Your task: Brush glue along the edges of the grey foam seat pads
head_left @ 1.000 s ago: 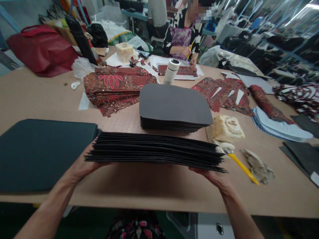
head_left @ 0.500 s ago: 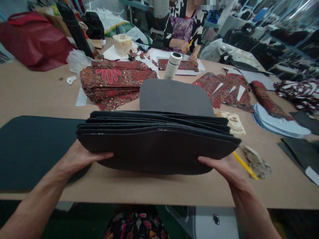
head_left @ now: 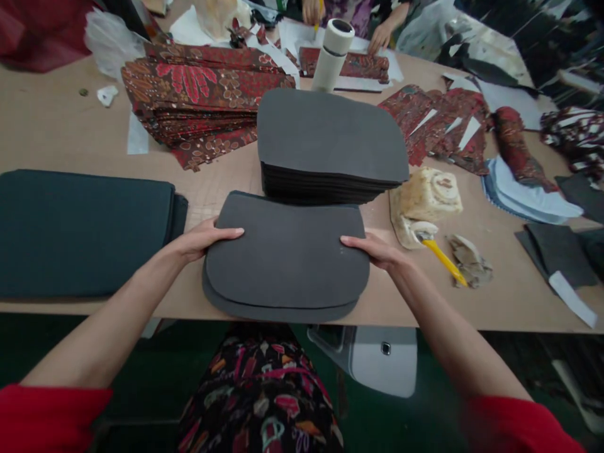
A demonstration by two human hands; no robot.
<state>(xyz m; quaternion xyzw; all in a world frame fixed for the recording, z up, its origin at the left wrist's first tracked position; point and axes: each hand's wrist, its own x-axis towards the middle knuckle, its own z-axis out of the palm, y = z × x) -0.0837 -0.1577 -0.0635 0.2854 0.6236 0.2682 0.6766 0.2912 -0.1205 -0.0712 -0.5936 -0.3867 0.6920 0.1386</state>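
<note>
A stack of dark grey rounded foam-like panels (head_left: 287,258) lies at the table's front edge, its layers slightly out of line at the near side. My left hand (head_left: 202,239) grips the stack's left edge, thumb on top and fingers hidden beneath or behind. On the opposite edge my right hand (head_left: 370,247) grips in the same way, thumb flat on the top panel. Just behind stands a taller pile of similar grey panels (head_left: 330,132). To the left of my left hand lies a stack of larger dark green-black panels (head_left: 85,233).
Patterned red-brown fabric pieces (head_left: 202,94) lie at back left, more fabric strips (head_left: 438,126) at back right. A white bottle (head_left: 333,56) stands behind the pile. A stained glue container (head_left: 429,195) and a yellow-handled brush (head_left: 443,261) sit right. A co-worker's hands (head_left: 382,34) work across the table.
The panel stack, held up with its layered edge facing me before, now lies flatter and lower on the table. My view has tilted down, showing more of the pile behind.
</note>
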